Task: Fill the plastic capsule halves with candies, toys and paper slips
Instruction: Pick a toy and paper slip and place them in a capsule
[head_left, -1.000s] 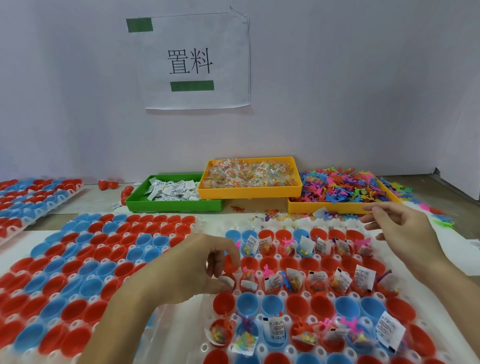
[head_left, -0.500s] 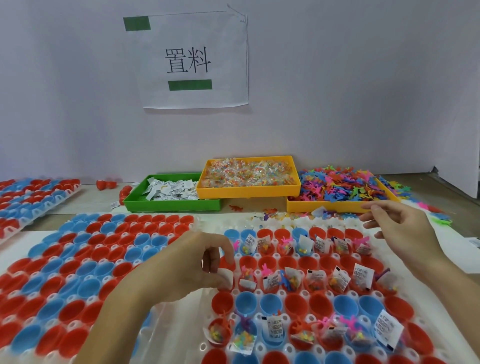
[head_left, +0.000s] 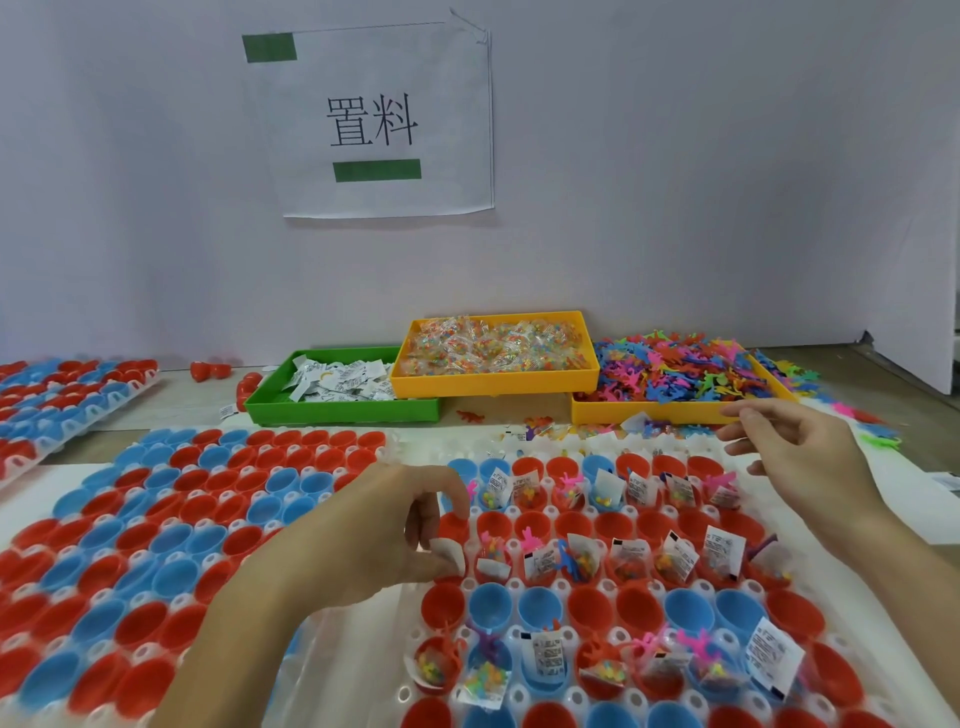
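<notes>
Paper slip (head_left: 448, 553) is pinched between thumb and fingers of the left hand (head_left: 374, 535), just over a red capsule half (head_left: 451, 525) in the white tray (head_left: 395, 623). The right hand (head_left: 800, 457) is held loosely open, empty, near the toy bin (head_left: 649, 413).

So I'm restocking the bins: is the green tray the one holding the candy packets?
No, the green tray holds white paper slips; the candy packets sit in the yellow tray beside it.

Left hand (head_left: 363, 535), right hand (head_left: 800, 462) bare; forearms sleeveless
</notes>
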